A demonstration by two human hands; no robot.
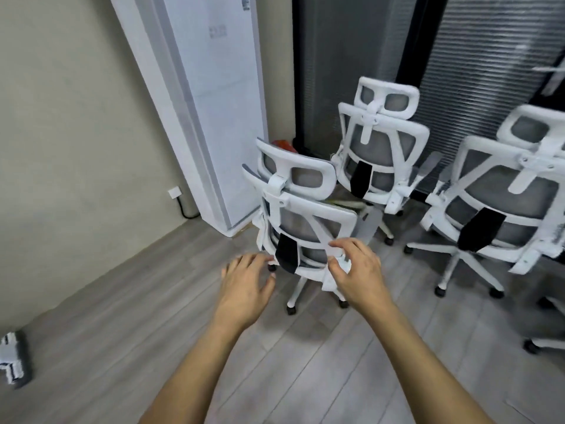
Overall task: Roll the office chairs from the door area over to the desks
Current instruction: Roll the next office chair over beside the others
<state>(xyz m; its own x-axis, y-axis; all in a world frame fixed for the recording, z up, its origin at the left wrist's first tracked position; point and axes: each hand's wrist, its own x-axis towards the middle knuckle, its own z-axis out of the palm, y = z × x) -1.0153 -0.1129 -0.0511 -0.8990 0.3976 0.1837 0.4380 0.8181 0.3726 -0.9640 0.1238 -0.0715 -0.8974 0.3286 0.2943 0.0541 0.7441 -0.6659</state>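
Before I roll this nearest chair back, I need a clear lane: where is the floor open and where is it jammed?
Open floor lies on the left, between the wall and the nearest chair, and behind both hands toward the camera. It is crowded on the right: the middle chair and right chair spread their wheeled bases close together by the dark blinds.

Three office chairs stand on the grey plank floor, all with their backs turned this way. Each has a white plastic frame, grey mesh back and headrest, a black tag hanging at the lumbar, and a white star base on dark casters. The nearest chair (pixel 301 221) sits at the centre of the frame, upright. The second chair (pixel 380 148) stands just behind it, right of centre. The third chair (pixel 501 203) fills the right edge, partly cut off there.
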